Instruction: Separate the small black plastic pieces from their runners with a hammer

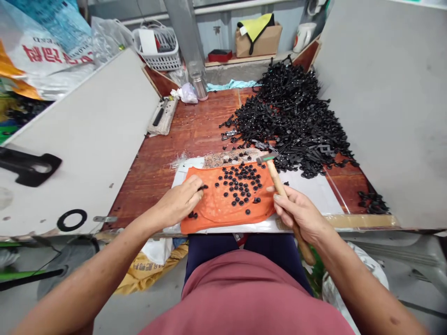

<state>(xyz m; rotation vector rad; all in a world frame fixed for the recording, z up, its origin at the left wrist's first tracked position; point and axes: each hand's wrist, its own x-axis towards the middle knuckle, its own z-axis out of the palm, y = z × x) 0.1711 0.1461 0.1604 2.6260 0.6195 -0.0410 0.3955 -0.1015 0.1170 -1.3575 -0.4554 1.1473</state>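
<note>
My right hand (300, 211) is closed around the wooden handle of a small hammer (277, 179), whose metal head is raised over the far right corner of an orange mat (209, 214). Several small black round parts (240, 184) are scattered on the mat. My left hand (181, 200) rests on the mat's left edge, its fingertips pinched on one small black part (203, 187). Another black part (192, 215) lies just below that hand.
A big pile of black plastic pieces (293, 116) fills the far right of the red-brown table (195, 130). Grey boards (91, 139) flank both sides. A metal cup (199, 86), a white basket (160, 46) and a cardboard box (258, 39) stand at the back.
</note>
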